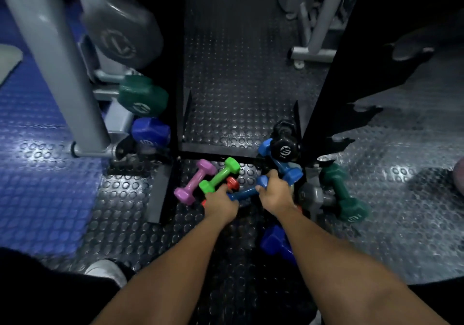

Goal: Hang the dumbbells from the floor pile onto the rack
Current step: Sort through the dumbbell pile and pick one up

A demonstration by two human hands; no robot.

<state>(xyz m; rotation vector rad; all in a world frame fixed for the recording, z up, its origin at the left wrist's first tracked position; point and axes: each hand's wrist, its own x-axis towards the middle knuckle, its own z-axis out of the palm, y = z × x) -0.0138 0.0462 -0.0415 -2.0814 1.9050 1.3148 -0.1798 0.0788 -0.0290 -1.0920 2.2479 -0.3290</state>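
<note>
A pile of dumbbells lies on the studded black floor. It includes a pink dumbbell, a lime green dumbbell, a black dumbbell, light blue ones, a grey dumbbell and a dark green dumbbell. My left hand grips the handle of a red dumbbell. My right hand grips the far end of a dark blue dumbbell lying between both hands. The grey rack stands at the left, carrying grey, green and blue dumbbells.
A black steel frame borders the pile at the back and on both sides. Another blue dumbbell lies under my right forearm. My white shoe is at lower left. A blue mat covers the left floor.
</note>
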